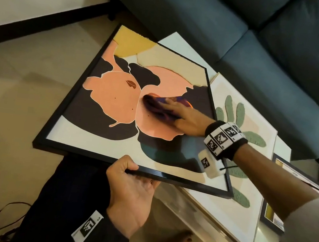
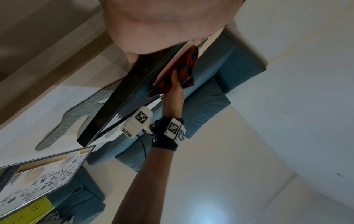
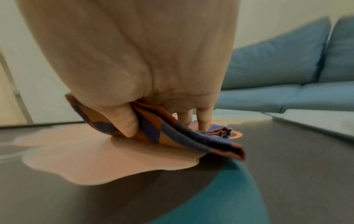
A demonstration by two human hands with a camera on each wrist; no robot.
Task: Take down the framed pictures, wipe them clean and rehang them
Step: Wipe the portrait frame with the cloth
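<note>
Picture (image 1: 116, 103) under cloth-pressing grip (image 1: 187, 118) (right)

The cloth (image 1: 159, 108) beneath the right hand's fingers (image 1: 174, 102) is smeared by blur. The left hand's fingers (image 1: 143, 182) vanish beneath the black-framed picture (image 1: 117, 99).

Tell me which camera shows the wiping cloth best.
The right wrist view: the cloth fills the foreground, its blue and orange folds sharp, pinched under the right hand against the black-framed picture. The head view shows it small and blurred by motion. The left wrist view shows it distant, edge-on, looking reddish.
</note>
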